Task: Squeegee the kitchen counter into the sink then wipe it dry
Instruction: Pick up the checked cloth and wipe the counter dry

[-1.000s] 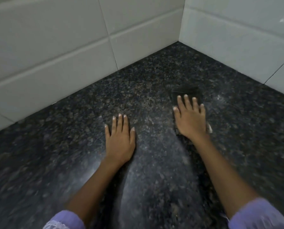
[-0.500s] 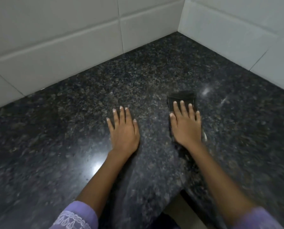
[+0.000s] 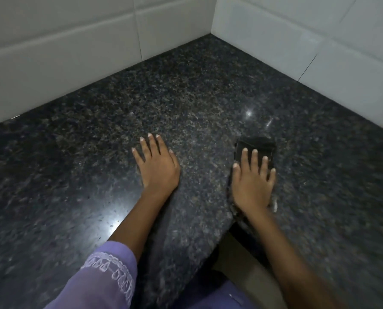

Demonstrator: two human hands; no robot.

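A dark speckled granite counter (image 3: pixel 186 90) fills the view, running into a tiled corner. My right hand (image 3: pixel 253 184) lies flat on a dark cloth (image 3: pixel 256 143), pressing it against the counter; only the cloth's far edge and a pale scrap at the wrist show. To its left my left hand (image 3: pixel 157 166) rests palm down on the bare stone, fingers spread, holding nothing. No squeegee or sink is in view.
White tiled walls (image 3: pixel 74 47) close off the counter at the back and right, meeting in a corner at the upper right. The counter's front edge (image 3: pixel 221 237) makes an inner corner under my right wrist, with beige floor below. Light glints off the stone at lower left.
My right hand has dragged the cloth back toward me, away from the corner. My left hand stayed flat on the counter, and the view tilted down so the front edge shows.
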